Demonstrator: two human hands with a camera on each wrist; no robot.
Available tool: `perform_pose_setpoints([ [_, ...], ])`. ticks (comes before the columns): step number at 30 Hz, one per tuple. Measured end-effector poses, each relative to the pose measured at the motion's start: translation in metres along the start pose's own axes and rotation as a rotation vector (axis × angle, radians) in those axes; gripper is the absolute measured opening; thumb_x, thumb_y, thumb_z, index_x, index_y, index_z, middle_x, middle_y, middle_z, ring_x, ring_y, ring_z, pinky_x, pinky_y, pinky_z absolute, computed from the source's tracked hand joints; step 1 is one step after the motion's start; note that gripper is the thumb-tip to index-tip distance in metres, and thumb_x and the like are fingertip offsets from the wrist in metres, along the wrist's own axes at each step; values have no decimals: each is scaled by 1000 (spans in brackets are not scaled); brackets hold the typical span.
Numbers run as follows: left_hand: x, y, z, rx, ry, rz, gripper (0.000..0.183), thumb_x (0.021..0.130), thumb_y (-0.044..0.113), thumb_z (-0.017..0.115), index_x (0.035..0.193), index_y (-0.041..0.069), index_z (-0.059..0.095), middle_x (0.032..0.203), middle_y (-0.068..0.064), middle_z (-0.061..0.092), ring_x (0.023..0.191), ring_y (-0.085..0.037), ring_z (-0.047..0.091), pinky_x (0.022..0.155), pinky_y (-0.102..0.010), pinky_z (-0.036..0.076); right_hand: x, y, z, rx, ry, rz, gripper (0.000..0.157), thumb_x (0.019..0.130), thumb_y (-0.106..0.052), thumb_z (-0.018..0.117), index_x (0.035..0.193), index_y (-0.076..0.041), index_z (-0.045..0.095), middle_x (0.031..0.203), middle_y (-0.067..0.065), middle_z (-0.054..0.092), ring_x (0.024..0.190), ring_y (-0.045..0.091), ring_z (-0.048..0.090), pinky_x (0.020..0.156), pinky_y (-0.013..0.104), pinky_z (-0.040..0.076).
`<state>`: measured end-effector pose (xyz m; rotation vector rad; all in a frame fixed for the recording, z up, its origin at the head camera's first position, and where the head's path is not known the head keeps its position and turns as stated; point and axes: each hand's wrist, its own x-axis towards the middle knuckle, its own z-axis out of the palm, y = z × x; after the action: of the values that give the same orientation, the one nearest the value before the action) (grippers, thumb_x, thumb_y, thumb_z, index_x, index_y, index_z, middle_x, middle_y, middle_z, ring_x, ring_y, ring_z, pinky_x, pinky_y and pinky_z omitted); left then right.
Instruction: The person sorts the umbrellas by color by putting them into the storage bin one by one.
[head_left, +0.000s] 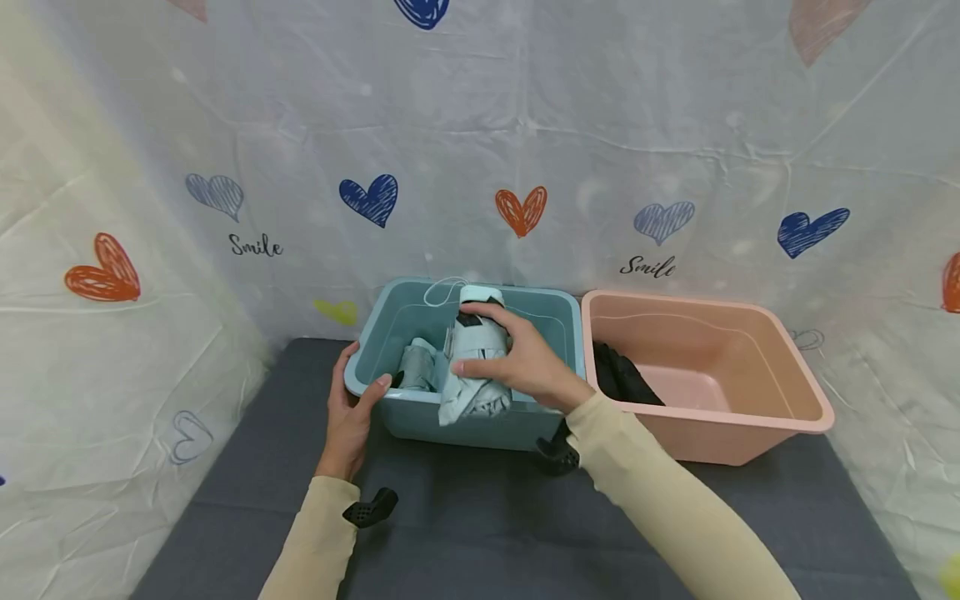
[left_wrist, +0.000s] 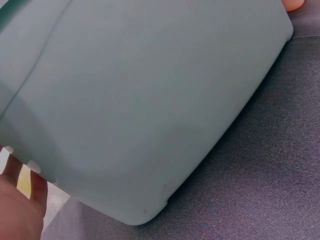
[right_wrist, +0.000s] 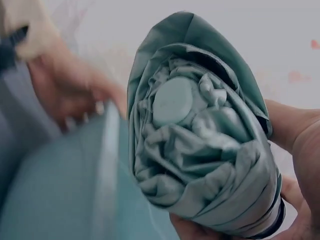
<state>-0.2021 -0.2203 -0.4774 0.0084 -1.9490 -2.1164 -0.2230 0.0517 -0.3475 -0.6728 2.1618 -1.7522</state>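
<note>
My right hand point(head_left: 525, 358) grips a folded light teal umbrella point(head_left: 480, 342), thumb on one side and fingers on the other, over the blue plastic bin point(head_left: 465, 425). A thin white cord loops from the umbrella's far end. Its bunched fabric end and pale round tip fill the middle of the right wrist view, where the umbrella point(right_wrist: 200, 155) is held. My left hand point(head_left: 351, 421) holds the bin's left rim, thumb over the top and fingers along the outside. Inside the bin lies a rolled grey-blue fabric item point(head_left: 417, 367), partly hidden by the umbrella.
A pink bin point(head_left: 720, 417) stands directly to the right of the blue one, with a black item point(head_left: 622, 375) at its left side. Both stand on a dark grey cloth-covered table point(head_left: 450, 533). Behind hangs a pale curtain point(head_left: 450, 108) printed with hearts.
</note>
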Motion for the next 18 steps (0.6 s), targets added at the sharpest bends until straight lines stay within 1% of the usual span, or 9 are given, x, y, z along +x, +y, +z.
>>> perform_pose_setpoints([
  [2,0,0,0,1,0,-5,69,102,14,62,160,29,28,155,-3,32,139,-27,35,104,-35,33,22,3,-5,5,13,54,71,90,-18,80,152,-27,46,141,7,48,111,28,57,86,43,53],
  [4,0,-1,0,3,0,-9,70,102,14,63,160,30,28,156,-3,31,139,-27,35,105,-35,33,41,8,-9,1,22,104,71,90,-17,80,152,-25,46,138,10,50,110,28,58,85,41,53],
  [8,0,-3,0,2,2,-2,69,101,15,64,159,31,29,156,-2,32,140,-28,35,105,-36,32,71,22,-11,-17,23,174,70,89,-15,80,151,-20,48,143,10,47,113,28,57,86,41,53],
  [11,0,-4,0,-6,0,7,69,101,15,65,159,31,30,155,-1,33,139,-27,36,105,-37,32,86,32,-10,-14,15,208,71,90,-15,80,153,-16,47,149,10,42,115,29,56,90,41,51],
  [14,1,-4,0,-11,0,13,69,101,14,64,159,31,30,155,-1,34,139,-26,36,106,-37,32,95,39,-7,-8,6,248,72,90,-16,80,154,-16,45,154,11,37,117,31,56,92,43,49],
  [18,1,-4,0,-11,6,18,69,101,13,64,158,31,31,155,-1,34,138,-25,36,106,-38,32,102,44,0,-9,0,290,71,90,-15,80,153,-17,47,163,10,25,128,32,49,98,46,46],
])
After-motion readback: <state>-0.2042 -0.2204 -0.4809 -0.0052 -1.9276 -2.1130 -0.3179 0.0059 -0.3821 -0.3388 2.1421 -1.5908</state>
